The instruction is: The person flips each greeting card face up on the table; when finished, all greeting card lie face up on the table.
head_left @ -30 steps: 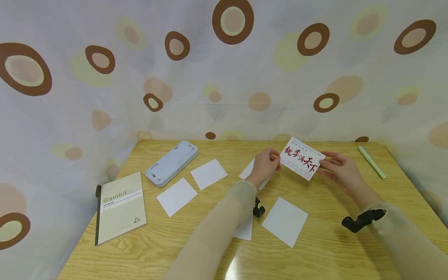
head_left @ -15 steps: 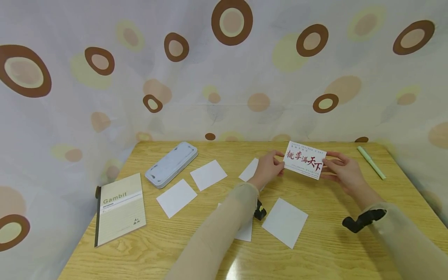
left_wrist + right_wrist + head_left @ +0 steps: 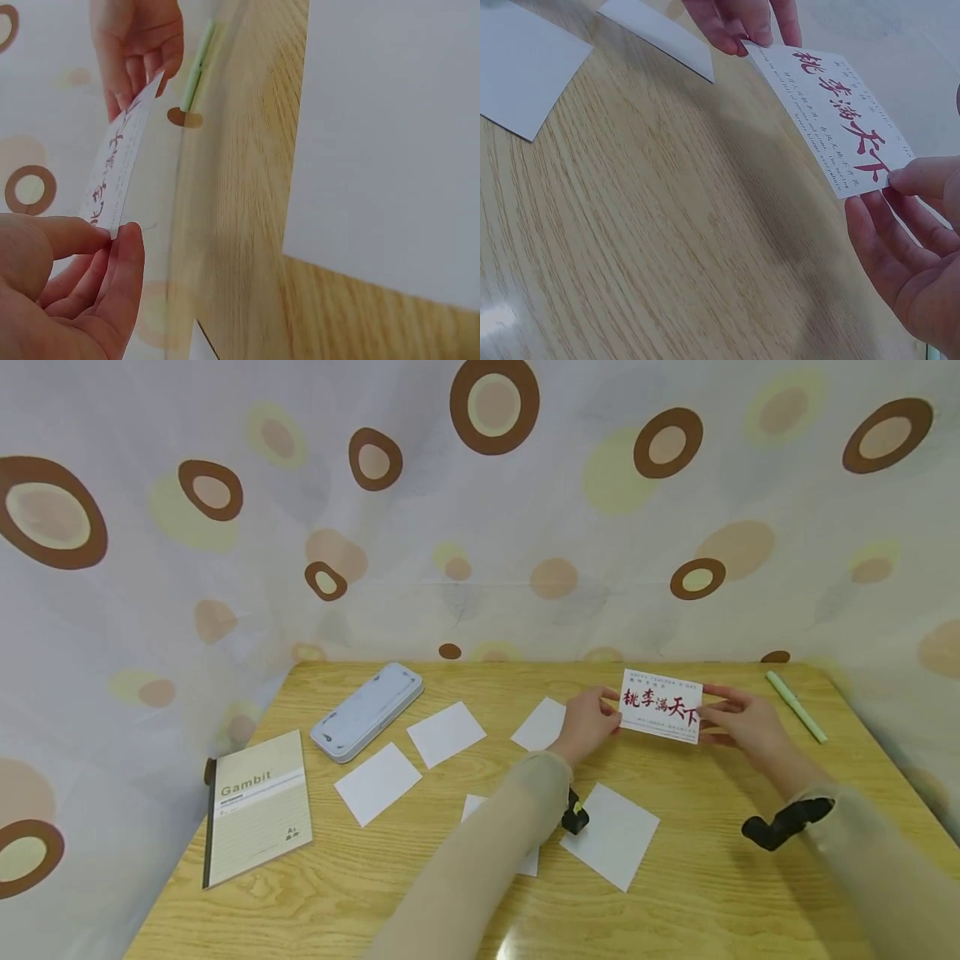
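Both hands hold up one white greeting card (image 3: 662, 707) printed with large red Chinese characters and smaller lines of text. My left hand (image 3: 588, 724) pinches its left edge between thumb and fingers. On the opposite edge, my right hand (image 3: 746, 722) grips with the thumb in front and the fingers behind, as the right wrist view shows. The card is raised above the table, its printed face turned toward me. Under and beside the left forearm lie white cards: one (image 3: 538, 725) behind the left hand, one (image 3: 611, 837) in front, and one (image 3: 474, 807) partly hidden by the sleeve.
On the wooden table (image 3: 675, 910), two more white cards (image 3: 447, 734) lie left of centre. A pale blue tin case (image 3: 367, 712) sits behind them. A "Gambit" notebook (image 3: 258, 810) is at the far left, a green pen (image 3: 797, 707) at the right. A patterned curtain (image 3: 420, 527) hangs behind.
The held card has turned from a slant to nearly level and shifted slightly right and down. The left hand moved right with it, uncovering more of the white card behind.
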`<control>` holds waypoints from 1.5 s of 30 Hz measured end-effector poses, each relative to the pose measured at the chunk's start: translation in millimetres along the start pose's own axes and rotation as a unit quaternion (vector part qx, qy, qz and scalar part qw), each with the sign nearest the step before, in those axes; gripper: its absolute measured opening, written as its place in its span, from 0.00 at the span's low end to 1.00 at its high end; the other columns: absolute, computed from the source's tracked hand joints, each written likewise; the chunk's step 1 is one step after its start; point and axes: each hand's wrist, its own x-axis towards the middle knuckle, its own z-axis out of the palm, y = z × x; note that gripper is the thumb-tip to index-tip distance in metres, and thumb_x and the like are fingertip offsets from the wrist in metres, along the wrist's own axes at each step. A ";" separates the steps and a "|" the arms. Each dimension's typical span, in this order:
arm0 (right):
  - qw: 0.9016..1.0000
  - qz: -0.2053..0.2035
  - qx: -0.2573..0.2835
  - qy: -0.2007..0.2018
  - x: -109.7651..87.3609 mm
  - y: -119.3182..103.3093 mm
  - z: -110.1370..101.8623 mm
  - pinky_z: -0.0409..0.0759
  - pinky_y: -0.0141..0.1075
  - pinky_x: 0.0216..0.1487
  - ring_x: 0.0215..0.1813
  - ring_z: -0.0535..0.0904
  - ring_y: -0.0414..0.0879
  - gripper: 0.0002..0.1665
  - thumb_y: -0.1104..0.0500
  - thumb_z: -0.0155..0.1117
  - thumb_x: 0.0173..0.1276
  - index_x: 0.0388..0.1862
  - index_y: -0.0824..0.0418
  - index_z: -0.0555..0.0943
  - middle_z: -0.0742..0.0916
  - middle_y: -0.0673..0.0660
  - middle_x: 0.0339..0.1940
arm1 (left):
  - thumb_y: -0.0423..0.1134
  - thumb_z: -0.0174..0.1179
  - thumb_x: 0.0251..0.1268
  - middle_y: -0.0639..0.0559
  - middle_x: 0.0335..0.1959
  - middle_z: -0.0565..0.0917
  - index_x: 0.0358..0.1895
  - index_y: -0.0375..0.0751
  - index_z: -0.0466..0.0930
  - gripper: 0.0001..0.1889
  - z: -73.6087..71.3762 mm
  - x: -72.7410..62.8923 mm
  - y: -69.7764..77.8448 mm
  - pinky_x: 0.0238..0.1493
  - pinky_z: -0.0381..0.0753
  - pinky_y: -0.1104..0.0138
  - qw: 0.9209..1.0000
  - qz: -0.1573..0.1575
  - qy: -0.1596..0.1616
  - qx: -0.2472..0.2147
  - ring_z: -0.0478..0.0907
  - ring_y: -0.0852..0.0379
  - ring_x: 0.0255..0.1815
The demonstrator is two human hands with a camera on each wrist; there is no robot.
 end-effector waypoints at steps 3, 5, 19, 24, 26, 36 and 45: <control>1.000 0.003 -0.030 0.001 3.0 0.5 -3.7 0.86 0.33 0.40 0.35 0.83 0.31 0.40 0.55 0.61 0.73 0.77 0.68 0.57 0.83 0.33 0.30 | 0.27 0.64 0.62 0.48 0.32 0.84 0.55 0.39 0.80 0.18 5.1 1.9 2.3 0.23 0.77 0.77 1.000 -0.010 0.009 0.018 0.77 0.63 0.20; 0.999 0.004 -0.038 0.002 3.3 0.1 -5.8 0.86 0.33 0.40 0.35 0.83 0.31 0.39 0.55 0.61 0.73 0.75 0.69 0.59 0.82 0.33 0.30 | 0.27 0.65 0.61 0.47 0.33 0.84 0.57 0.39 0.80 0.20 8.1 2.1 3.1 0.23 0.76 0.76 0.999 -0.017 0.009 0.027 0.75 0.65 0.20; 0.994 0.030 -0.100 0.002 9.3 11.3 -22.8 0.86 0.34 0.39 0.33 0.82 0.34 0.36 0.60 0.60 0.73 0.75 0.71 0.61 0.81 0.39 0.32 | 0.29 0.65 0.59 0.51 0.36 0.85 0.55 0.38 0.83 0.19 32.1 5.8 4.5 0.29 0.75 0.76 0.998 -0.066 0.003 0.018 0.76 0.64 0.28; 0.993 0.030 -0.118 0.005 14.4 17.1 -26.2 0.86 0.32 0.38 0.32 0.82 0.33 0.34 0.61 0.60 0.73 0.74 0.72 0.63 0.83 0.43 0.35 | 0.33 0.65 0.62 0.54 0.35 0.84 0.54 0.39 0.85 0.16 37.5 7.4 5.3 0.34 0.73 0.75 0.996 -0.079 -0.004 0.043 0.71 0.65 0.30; 0.992 0.027 -0.125 0.006 15.6 18.3 -27.5 0.86 0.31 0.38 0.33 0.81 0.32 0.34 0.62 0.60 0.73 0.73 0.73 0.63 0.83 0.46 0.37 | 0.34 0.65 0.62 0.55 0.33 0.83 0.51 0.39 0.86 0.14 39.5 7.0 5.4 0.33 0.70 0.76 0.996 -0.074 -0.005 0.055 0.69 0.65 0.29; 0.985 0.024 -0.171 0.018 20.9 22.4 -33.0 0.84 0.28 0.35 0.32 0.79 0.31 0.31 0.64 0.63 0.70 0.68 0.77 0.68 0.85 0.51 0.37 | 0.32 0.65 0.62 0.58 0.19 0.70 0.25 0.39 0.79 0.08 46.9 3.8 6.6 0.25 0.62 0.75 0.996 -0.059 -0.017 0.063 0.64 0.64 0.22; 0.980 0.020 -0.195 0.035 22.5 23.2 -34.9 0.82 0.26 0.33 0.32 0.77 0.28 0.28 0.64 0.62 0.70 0.65 0.77 0.70 0.89 0.60 0.39 | 0.33 0.65 0.59 0.55 0.45 0.87 0.39 0.38 0.85 0.06 56.7 9.9 8.3 0.31 0.68 0.75 0.995 -0.089 0.000 0.048 0.70 0.65 0.30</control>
